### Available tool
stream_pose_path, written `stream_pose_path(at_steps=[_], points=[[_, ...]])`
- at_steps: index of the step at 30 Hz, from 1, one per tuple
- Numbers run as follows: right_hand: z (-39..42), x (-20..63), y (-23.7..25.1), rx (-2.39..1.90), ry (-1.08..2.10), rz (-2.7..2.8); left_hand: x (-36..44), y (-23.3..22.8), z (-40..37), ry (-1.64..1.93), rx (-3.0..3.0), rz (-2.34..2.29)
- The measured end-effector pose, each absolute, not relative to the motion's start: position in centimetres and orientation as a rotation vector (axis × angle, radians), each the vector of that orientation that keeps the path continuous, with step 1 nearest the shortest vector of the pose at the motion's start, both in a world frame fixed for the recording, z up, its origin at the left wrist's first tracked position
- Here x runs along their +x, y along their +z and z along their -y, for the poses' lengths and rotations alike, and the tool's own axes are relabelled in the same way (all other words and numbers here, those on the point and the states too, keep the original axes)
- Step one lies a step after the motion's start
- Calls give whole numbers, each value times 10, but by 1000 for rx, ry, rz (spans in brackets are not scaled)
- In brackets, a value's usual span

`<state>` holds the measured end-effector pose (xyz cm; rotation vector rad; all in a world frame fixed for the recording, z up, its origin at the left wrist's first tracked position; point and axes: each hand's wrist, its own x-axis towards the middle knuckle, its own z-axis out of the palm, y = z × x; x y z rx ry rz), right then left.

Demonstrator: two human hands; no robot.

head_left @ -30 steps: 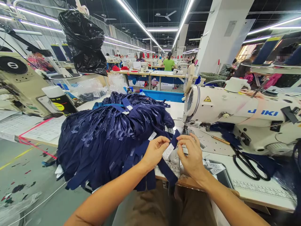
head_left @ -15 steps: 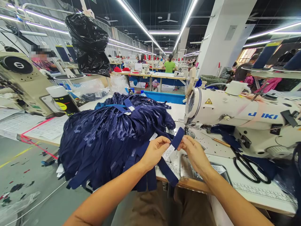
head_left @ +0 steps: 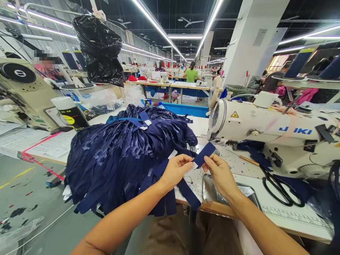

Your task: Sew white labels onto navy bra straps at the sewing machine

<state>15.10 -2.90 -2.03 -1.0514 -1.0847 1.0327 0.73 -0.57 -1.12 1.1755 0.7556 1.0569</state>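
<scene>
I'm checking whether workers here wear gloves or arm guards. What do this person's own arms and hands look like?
Both arms are bare along all that shows: no sleeves, cuffs or guards in view. The left hand and the right hand are bare too, with no gloves, finger guards, rings or tape that can be made out. No watch or band shows on either wrist. The nails look short and plain.

We've got a white Juki sewing machine (head_left: 268, 131) on the bench (head_left: 292, 212), black scissors (head_left: 281, 189) just in front of it, a black plastic bag (head_left: 101, 49) hanging overhead, and a person in green (head_left: 191, 73) way back.
</scene>
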Motion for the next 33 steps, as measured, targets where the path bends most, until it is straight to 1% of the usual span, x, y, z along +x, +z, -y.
stream_pose_path(at_steps=[5, 8, 11, 14, 16, 18, 20, 22, 24, 26, 29, 31, 33], points=[[27, 151, -21, -1050, 1030, 1083, 8, -11, 5, 1058, 1179, -756], [28, 149, -21, -1054, 999, 1077, 7, -13, 3, 1044, 1312, -753], [32, 151, -16, -1072, 928, 1104, 3, -11, 0, 994, 1713, -843], [36, 169, -8, -1155, 810, 1389, -3, -1, -4, 1037, 2196, -901], [35, 192, -6, -1331, 628, 1651, -3, 7, -9, 1068, 2402, -853], [31, 220, -9, -1683, 354, 1827, 3, 14, -16, 1001, 2502, -784], [25, 245, -17, -2047, 123, 1872, 16, 16, -26, 914, 2541, -724], [18, 261, -25, -2232, 30, 1860, 35, 12, -37, 874, 2597, -688], [11, 266, -32, -2260, 26, 1855, 54, 3, -49, 868, 2745, -684], [4, 266, -37, -2253, 43, 1891, 67, -9, -62, 806, 3014, -643], [-3, 266, -39, -2189, 133, 1975, 71, -26, -77, 549, 3387, -440], [-6, 271, -41, -2149, 218, 2001, 65, -32, -82, 397, 3482, -341], [-8, 278, -43, -2125, 304, 2001, 57, -34, -83, 333, 3516, -331]])
